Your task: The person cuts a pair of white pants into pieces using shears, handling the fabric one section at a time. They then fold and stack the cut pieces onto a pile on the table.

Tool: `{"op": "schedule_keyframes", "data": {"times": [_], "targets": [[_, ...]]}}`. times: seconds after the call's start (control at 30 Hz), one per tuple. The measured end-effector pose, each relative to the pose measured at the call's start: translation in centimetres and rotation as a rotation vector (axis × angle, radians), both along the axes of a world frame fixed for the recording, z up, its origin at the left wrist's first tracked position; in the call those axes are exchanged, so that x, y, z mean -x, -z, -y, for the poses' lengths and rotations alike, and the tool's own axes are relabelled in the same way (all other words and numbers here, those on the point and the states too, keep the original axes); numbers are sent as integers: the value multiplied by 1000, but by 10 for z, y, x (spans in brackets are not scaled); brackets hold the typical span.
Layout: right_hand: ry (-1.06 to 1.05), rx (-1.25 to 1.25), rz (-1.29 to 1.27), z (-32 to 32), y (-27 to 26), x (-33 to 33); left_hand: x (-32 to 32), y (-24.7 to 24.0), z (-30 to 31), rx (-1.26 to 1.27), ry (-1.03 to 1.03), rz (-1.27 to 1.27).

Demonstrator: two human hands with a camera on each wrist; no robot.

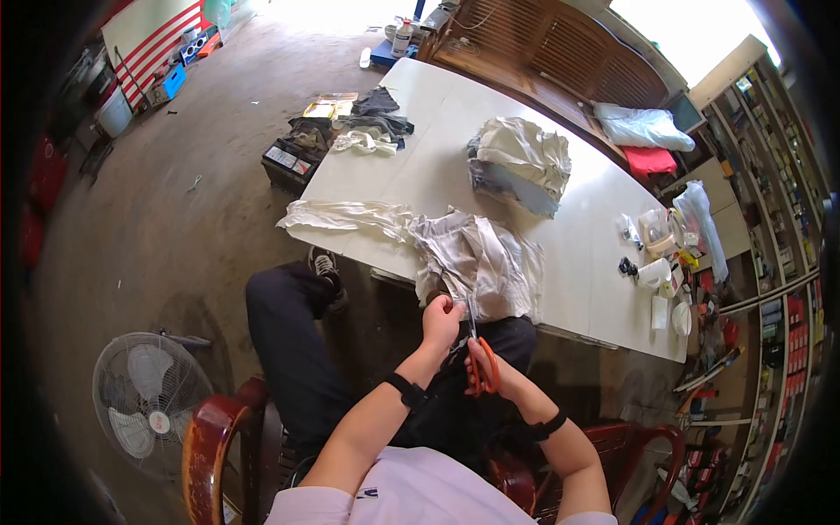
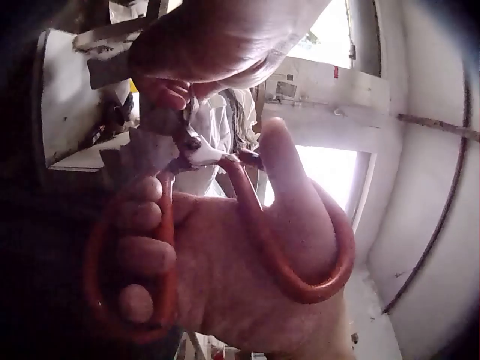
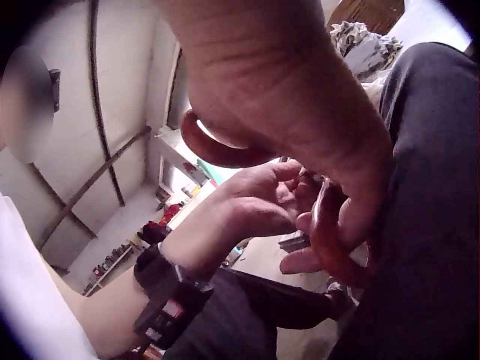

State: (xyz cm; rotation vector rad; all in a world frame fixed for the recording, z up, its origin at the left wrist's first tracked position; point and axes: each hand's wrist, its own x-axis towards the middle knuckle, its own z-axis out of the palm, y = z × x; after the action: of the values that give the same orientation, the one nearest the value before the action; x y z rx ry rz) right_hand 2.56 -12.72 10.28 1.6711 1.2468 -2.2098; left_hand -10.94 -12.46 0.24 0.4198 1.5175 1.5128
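Note:
My right hand (image 1: pixel 510 378) grips scissors with red-orange handles (image 1: pixel 492 359); in the left wrist view its thumb goes through one loop and several fingers through the other (image 2: pixel 166 255). The metal blades (image 1: pixel 473 319) point at the near edge of a crumpled pale grey cloth (image 1: pixel 477 254), which hangs over the table's edge above the lap. Just left of the blades, my left hand (image 1: pixel 440 325) pinches the cloth's edge between thumb and fingers. The right wrist view has the left hand (image 3: pixel 259 201) close beyond the right hand (image 3: pixel 277 90); the cut line itself is hidden.
On the white table (image 1: pixel 367 188) are a long strip of cream cloth (image 1: pixel 346 216), a folded cloth stack (image 1: pixel 521 162) and dark rags (image 1: pixel 376 103). Cups and bottles (image 1: pixel 654 273) stand at its right end. A fan (image 1: pixel 157 420) is on the floor at left.

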Motion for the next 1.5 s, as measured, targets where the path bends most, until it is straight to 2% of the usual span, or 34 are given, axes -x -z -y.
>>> {"op": "schedule_keyframes", "data": {"times": [0.2,0.27,0.43,0.5,0.57,0.63,0.8,0.87,0.97,1.07,1.2,1.27,1.3,1.4,1.5], "targets": [[103,45,11,-10,4,-3,2,2,-1,-6,-31,107],[257,210,-3,-17,7,-11,2,2,0,3,-19,124],[145,125,51,-21,7,-7,7,-16,4,30,15,329],[39,114,50,-29,11,-3,8,-19,5,41,15,378],[67,114,37,-34,17,-1,8,-20,9,42,52,494],[120,130,-1,-34,14,1,7,-21,8,51,41,509],[91,20,5,-29,23,-7,9,-16,9,48,50,521],[-34,-148,42,-27,10,-8,12,-19,13,47,21,545],[-74,-202,91,-21,-8,-2,17,-22,19,42,50,528],[-90,-241,111,-19,-2,-8,15,-22,24,38,78,528],[-103,-199,75,-24,8,-13,13,-24,25,39,85,543],[-49,-27,-74,-34,22,-16,11,-29,26,7,146,550],[-125,4,-114,-38,10,-9,10,-32,28,7,149,549],[-152,13,-101,-44,7,2,12,-40,30,-22,120,537],[-83,-29,-94,-49,10,-1,15,-44,31,-6,113,491]]}}
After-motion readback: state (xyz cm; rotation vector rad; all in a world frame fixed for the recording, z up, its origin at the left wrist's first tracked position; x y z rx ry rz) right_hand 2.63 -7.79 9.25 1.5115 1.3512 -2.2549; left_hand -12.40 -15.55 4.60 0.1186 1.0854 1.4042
